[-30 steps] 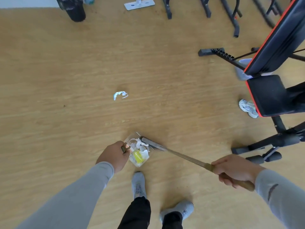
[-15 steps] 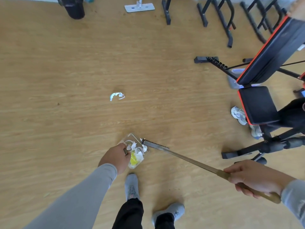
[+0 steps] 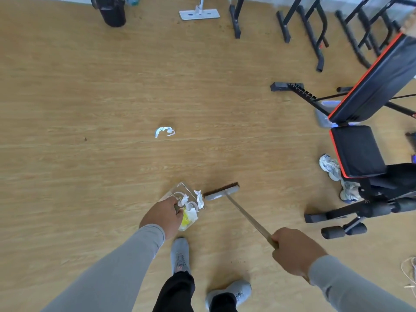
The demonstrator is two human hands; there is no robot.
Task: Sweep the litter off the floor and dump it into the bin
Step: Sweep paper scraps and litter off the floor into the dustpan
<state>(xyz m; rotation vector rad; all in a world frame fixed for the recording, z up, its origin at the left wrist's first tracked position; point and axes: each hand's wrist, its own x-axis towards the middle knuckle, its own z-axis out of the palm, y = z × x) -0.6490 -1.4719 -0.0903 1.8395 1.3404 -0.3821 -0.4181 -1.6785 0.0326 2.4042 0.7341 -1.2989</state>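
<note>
My left hand (image 3: 163, 216) grips the handle of a clear dustpan (image 3: 180, 191) that rests on the wooden floor in front of my feet. White paper scraps and a yellow piece (image 3: 185, 218) lie in the pan. My right hand (image 3: 295, 252) is closed around the wooden handle of a broom (image 3: 221, 191). The broom's head sits on the floor just right of the pan's mouth, beside a white scrap (image 3: 200, 199). One more white scrap (image 3: 164, 131) lies alone farther out on the floor. A black bin (image 3: 112, 11) stands at the far wall, top left.
A black and red weight bench (image 3: 369, 113) and its frame fill the right side, with pale sneakers (image 3: 329, 166) beside it. Black rack legs (image 3: 292, 25) and a white flat mop (image 3: 199, 13) stand along the far wall. My grey shoes (image 3: 180, 257) are below the pan.
The broom head has drawn back from the pan's mouth to the right and turned broadside. My right hand moved in closer along the handle. The dustpan stays in my left hand.
</note>
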